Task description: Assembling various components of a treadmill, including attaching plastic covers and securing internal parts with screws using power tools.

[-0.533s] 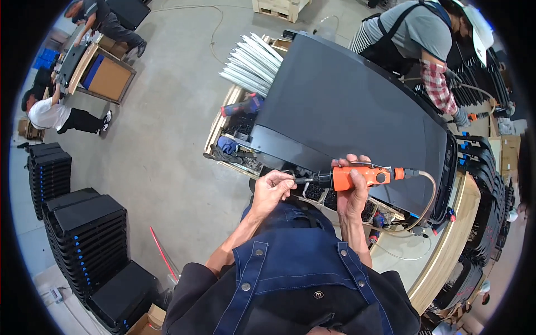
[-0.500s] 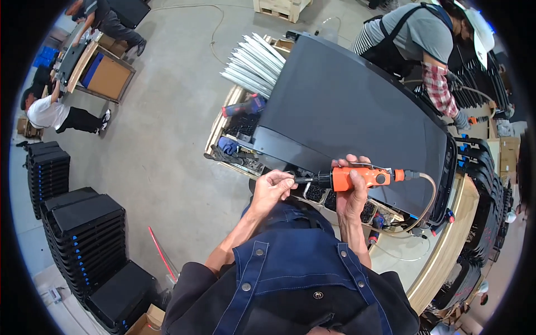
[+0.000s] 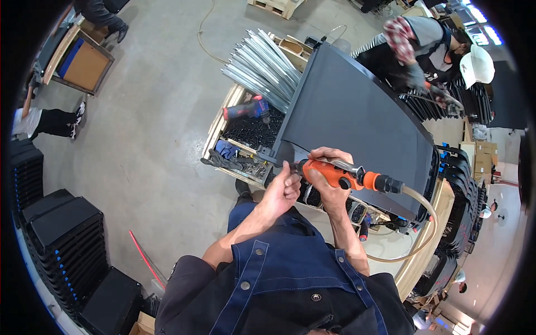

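Note:
My right hand (image 3: 330, 183) is wrapped round an orange air screwdriver (image 3: 328, 172), its nose pointing left at the near left corner of a large dark grey panel (image 3: 352, 120). A pale hose (image 3: 434, 220) runs from the tool's rear end and curves down. At the nose, my left hand (image 3: 282, 191) is closed with the thumb raised, beside the panel's corner. The fingers hide the bit's tip and whatever they pinch there.
Left of the panel, a wooden crate holds metal tubes (image 3: 259, 64), a cordless drill (image 3: 248, 109), dark screws (image 3: 251, 133) and a black glove (image 3: 231, 161). Black parts stand stacked (image 3: 67, 240) at left. Across the panel a co-worker (image 3: 416, 56) in a white cap handles a tool.
The screwdriver and both my hands have moved left and forward to the panel's corner, and the tool now tilts. The view has shifted. The co-worker's arms have moved forward.

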